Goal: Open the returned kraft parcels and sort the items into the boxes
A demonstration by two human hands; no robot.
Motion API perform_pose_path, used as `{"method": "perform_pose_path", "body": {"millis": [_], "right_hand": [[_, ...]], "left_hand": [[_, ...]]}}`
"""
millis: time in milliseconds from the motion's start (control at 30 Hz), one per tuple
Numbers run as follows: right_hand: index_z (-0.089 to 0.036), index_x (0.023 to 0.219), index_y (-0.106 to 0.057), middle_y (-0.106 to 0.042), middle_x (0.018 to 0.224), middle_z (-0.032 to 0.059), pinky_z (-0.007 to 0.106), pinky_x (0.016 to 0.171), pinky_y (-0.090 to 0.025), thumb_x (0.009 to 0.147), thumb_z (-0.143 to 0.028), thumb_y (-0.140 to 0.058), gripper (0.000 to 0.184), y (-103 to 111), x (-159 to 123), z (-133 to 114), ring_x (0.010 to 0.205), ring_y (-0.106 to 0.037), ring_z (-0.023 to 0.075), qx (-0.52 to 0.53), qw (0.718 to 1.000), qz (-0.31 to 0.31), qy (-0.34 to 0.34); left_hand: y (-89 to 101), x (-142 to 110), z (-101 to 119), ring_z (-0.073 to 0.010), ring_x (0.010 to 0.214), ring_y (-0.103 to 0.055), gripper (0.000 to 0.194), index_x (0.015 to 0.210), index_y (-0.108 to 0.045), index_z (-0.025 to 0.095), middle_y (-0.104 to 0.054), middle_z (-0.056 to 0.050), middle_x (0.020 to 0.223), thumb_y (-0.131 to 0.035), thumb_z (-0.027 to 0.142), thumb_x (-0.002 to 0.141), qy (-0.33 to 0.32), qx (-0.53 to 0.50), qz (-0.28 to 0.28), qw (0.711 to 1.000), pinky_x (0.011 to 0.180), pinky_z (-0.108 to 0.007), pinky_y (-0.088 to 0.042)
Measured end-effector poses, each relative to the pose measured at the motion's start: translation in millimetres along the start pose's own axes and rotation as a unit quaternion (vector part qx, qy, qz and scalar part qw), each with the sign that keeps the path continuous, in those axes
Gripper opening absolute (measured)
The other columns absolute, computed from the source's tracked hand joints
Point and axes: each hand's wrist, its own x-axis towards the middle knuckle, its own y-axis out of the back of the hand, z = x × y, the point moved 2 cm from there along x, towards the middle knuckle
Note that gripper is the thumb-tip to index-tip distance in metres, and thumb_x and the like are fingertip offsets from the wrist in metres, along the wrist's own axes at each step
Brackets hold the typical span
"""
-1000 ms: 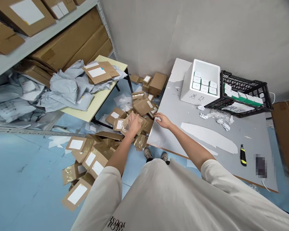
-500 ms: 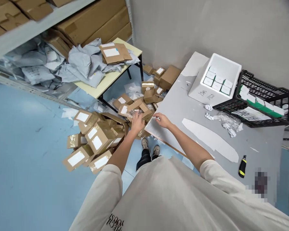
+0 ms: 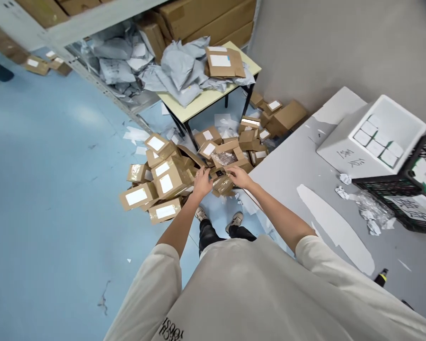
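My left hand is held low over the heap of parcels, fingers loosely stretched and apart, with nothing visible in it. A short way to its right, my right hand reaches inward with bent fingers, also seemingly holding nothing. Just beyond the hands, an opened cardboard box lies in the heap, with clear bubble wrap inside. Between the fingertips shows a brown carton with shiny tape. Labelled cardboard parcels are piled to the left of my left hand.
A grey table stands on the right, bearing a white foam box, a black crate, crumpled paper and a utility knife. Ahead, a small yellow table carries grey mailing bags beside a shelf.
My view has swung left, so the tables and crate sit further right. My left hand has come away from the opened box; my right hand has left the grey table's corner.
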Motion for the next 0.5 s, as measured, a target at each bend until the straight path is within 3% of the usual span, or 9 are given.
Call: {"method": "perform_pose_path", "body": {"millis": [133, 267, 500], "right_hand": [[-0.023, 0.120, -0.074, -0.071, 0.123, 0.0087, 0.042, 0.107, -0.050, 0.090, -0.016, -0.058, 0.034, -66, 47, -28, 0.117, -0.064, 0.0247, 0.009, 0.999, -0.031, 0.010], [-0.020, 0.122, -0.073, -0.069, 0.127, 0.0103, 0.041, 0.107, -0.050, 0.090, -0.016, -0.057, 0.036, -144, 97, -46, 0.114, -0.065, 0.0234, 0.005, 0.997, -0.079, 0.007], [-0.018, 0.126, -0.073, -0.066, 0.135, 0.0120, 0.041, 0.114, -0.045, 0.091, -0.015, -0.056, 0.038, -285, 158, -39, 0.127, -0.061, 0.0240, -0.033, 0.989, -0.142, -0.023]], "left_hand": [[13.9, -3, -81, -0.0379, 0.151, -0.036, 0.055, 0.146, -0.051, 0.020, -0.037, -0.016, 0.163, -0.058, 0.025, 0.092, 0.030, -0.012, -0.003, 0.999, 0.122, -0.057, -0.036], [20.2, 1, -169, -0.0359, 0.151, -0.037, 0.056, 0.146, -0.050, 0.020, -0.039, -0.016, 0.162, -0.059, 0.024, 0.091, 0.062, -0.026, -0.012, 0.998, 0.122, -0.055, -0.036], [-3.0, 1, -297, -0.0356, 0.150, -0.038, 0.054, 0.144, -0.052, 0.017, -0.040, -0.018, 0.161, -0.057, 0.021, 0.091, 0.150, -0.041, -0.043, 0.987, 0.122, -0.052, -0.038]]}}
